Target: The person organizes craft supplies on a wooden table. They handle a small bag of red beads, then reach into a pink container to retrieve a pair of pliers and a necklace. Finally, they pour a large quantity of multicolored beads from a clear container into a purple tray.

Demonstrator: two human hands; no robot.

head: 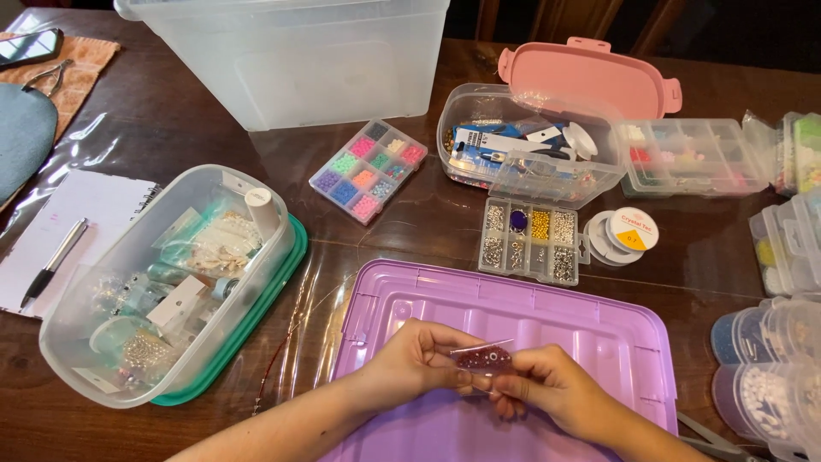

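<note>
My left hand [419, 359] and my right hand [547, 389] meet over a purple plastic lid [513, 308] at the near edge of the table. Both pinch a small clear bag of dark red beads [483, 357] between their fingertips, the left at the bag's upper left edge, the right at its lower right. The bag hangs just above the lid. A thin string of beads [286, 338] lies on the table left of the lid.
A clear tub of craft supplies [162, 282] on a teal lid stands at left. Behind the purple lid are a small findings organiser [530, 239], a colourful bead organiser [369, 169], thread spools [629, 233], an open container with a pink lid [590, 77], and a large clear bin [299, 60]. Bead boxes [770, 359] crowd the right edge.
</note>
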